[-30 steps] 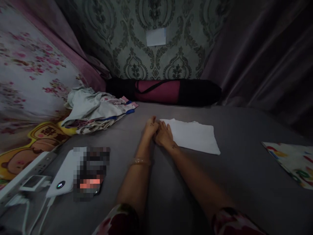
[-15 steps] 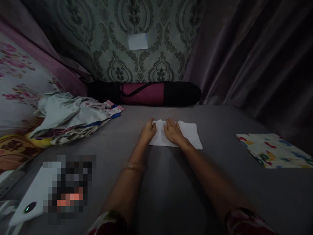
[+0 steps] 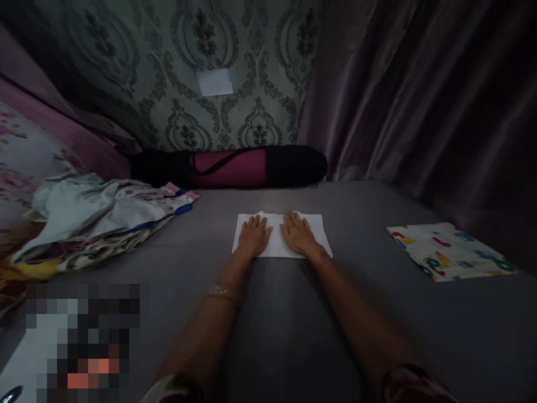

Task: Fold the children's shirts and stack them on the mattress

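Across the grey surface [image 3: 281,319], between the clothes pile [image 3: 104,204] at left and patterned cloth [image 3: 451,252] at right, lies the white cloth [image 3: 276,239]. Your left hand [image 3: 253,236] and right hand [image 3: 298,234] rest open, palms down; even outward pressure should best smooth it.

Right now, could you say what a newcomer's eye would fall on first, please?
Probably the white cloth, bright against the grey sheet, with the left hand and right hand spread on it. Behind, a black and magenta roll lies by the patterned wall; a colourful printed cloth lies to the right.
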Demonstrator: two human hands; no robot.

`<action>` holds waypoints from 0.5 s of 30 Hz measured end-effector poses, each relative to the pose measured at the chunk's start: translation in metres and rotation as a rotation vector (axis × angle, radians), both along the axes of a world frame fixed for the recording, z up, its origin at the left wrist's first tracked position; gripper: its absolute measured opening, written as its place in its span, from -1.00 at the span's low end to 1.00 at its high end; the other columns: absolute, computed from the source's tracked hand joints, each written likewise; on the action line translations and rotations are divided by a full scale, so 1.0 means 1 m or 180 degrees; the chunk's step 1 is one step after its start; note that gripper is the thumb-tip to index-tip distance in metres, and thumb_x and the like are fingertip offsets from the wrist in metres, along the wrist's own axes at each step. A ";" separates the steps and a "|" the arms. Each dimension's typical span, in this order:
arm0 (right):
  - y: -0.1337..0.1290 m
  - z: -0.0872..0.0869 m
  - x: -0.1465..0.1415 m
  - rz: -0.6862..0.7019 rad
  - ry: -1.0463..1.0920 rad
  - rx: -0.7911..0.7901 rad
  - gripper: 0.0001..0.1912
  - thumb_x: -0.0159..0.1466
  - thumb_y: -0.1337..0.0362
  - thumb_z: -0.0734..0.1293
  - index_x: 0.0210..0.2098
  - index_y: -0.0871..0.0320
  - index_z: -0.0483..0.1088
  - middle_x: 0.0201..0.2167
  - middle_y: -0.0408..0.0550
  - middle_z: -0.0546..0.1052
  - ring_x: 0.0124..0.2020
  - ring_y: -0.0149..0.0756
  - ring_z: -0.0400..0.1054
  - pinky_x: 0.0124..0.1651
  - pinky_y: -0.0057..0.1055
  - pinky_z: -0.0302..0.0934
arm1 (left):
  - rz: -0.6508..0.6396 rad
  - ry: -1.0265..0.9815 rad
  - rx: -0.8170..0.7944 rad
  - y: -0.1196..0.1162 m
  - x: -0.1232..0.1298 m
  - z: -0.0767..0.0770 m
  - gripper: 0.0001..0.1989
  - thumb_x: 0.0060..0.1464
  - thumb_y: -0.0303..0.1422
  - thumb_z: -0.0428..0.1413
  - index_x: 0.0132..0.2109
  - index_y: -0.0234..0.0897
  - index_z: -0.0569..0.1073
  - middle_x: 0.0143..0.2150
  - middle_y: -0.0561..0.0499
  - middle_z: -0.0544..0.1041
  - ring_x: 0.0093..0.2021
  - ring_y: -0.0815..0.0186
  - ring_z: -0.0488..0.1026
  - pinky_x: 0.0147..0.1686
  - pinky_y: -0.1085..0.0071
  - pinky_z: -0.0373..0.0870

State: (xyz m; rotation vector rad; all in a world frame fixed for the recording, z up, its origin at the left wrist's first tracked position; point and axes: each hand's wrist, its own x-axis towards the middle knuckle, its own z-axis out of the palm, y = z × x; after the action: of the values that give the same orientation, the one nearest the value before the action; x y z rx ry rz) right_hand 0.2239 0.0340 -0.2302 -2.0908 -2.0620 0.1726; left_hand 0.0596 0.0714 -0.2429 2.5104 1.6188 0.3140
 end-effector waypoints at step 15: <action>-0.007 -0.010 0.036 -0.0782 0.0001 0.0344 -0.35 0.42 0.08 -0.10 0.32 0.40 0.04 0.36 0.22 0.08 0.37 -0.03 -0.13 0.33 -0.06 -0.26 | 0.0585 0.0055 0.0409 0.012 -0.018 -0.007 -0.38 0.31 -0.10 -0.29 0.30 -0.45 0.17 0.37 -0.34 0.11 0.38 -0.02 -0.01 0.28 0.05 -0.02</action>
State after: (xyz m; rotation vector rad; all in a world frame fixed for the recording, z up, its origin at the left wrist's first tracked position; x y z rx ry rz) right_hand 0.2599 0.0266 -0.2398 -2.2506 -1.7517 0.0236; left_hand 0.0415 0.0835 -0.2500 2.4634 1.8983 0.4311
